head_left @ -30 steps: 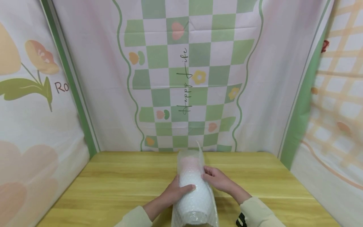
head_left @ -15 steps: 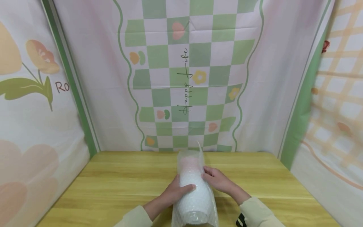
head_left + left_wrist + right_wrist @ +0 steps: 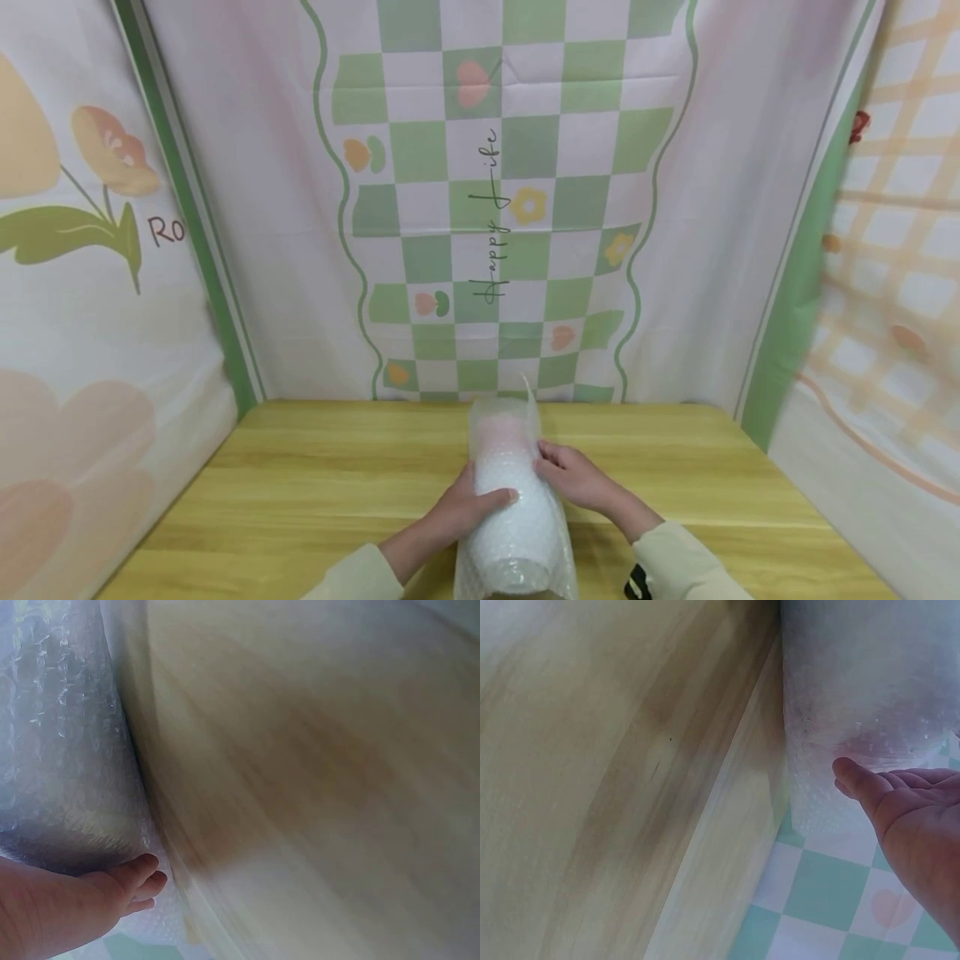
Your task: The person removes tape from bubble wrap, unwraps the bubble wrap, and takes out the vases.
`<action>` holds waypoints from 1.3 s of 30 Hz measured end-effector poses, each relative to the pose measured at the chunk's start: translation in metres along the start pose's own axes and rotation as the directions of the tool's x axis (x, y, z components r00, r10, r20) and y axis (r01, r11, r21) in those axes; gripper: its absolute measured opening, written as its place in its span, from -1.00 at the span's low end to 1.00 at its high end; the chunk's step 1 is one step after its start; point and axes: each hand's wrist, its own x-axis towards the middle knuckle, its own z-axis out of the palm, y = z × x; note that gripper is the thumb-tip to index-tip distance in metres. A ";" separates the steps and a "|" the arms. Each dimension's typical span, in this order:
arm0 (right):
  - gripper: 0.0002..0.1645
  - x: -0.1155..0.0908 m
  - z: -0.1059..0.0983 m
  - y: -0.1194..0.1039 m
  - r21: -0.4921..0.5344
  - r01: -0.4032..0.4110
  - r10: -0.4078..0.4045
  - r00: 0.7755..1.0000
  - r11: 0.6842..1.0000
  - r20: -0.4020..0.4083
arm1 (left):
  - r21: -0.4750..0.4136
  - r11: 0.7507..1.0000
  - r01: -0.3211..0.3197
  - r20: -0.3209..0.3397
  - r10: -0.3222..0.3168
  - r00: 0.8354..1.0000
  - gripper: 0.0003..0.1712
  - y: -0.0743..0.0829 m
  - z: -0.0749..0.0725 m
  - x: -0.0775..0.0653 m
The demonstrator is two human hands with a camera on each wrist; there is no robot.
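A white, rounded vase-like object, pinkish at its far end, lies on the table inside bubble wrap. What exactly is inside is blurred by the wrap. My left hand grips its left side, thumb across the top. In the left wrist view, the fingers of the left hand curl against the bubble wrap. On the opposite side my right hand pinches the wrap's right edge. The right wrist view has the right hand with its fingertips against the bubble wrap.
The wooden table extends on both sides of the wrapped object. Behind it hangs a green-and-white checked cloth. Printed cloths hang at left and right. A black-and-white item shows by the right sleeve.
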 end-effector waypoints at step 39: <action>-0.45 0.001 0.003 -0.005 -0.088 -0.005 0.002 1.000 0.996 -0.031 | 0.006 1.000 -0.018 -0.003 0.018 1.000 0.00 -0.002 -0.001 0.000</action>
